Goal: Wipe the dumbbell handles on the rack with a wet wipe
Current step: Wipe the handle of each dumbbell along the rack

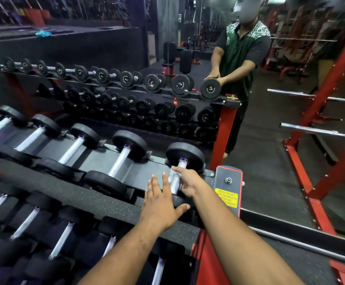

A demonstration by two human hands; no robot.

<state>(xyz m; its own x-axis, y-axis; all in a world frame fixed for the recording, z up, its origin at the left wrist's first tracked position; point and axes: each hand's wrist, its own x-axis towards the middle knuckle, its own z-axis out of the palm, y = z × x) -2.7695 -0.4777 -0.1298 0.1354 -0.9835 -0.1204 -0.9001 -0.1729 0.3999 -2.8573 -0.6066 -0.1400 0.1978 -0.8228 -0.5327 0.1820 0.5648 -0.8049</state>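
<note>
Progress looks early: my right hand (pixel 188 183) has its grip wrapped round the end dumbbell's handle (pixel 176 179) w/ a wipe (pixel 172 175), left hand (pixel 160 202) flat, fingers apart, on its near weight. Other handles (pixel 120 161) along the rack (pixel 228 177) prob. left to do.

A single wide-angle view is provided, taken from the person's head and directed forward and down. The top tier of the dumbbell rack (pixel 109 153) is seen from close above, running from lower right away to upper left. Both forearms enter from the bottom edge, with the left hand (pixel 161 204) and right hand (pixel 188 182) near centre frame. A wall mirror (pixel 260 182) is faced directly, so the rack and the person are seen reflected. Marked edge distortion is noted.
</note>
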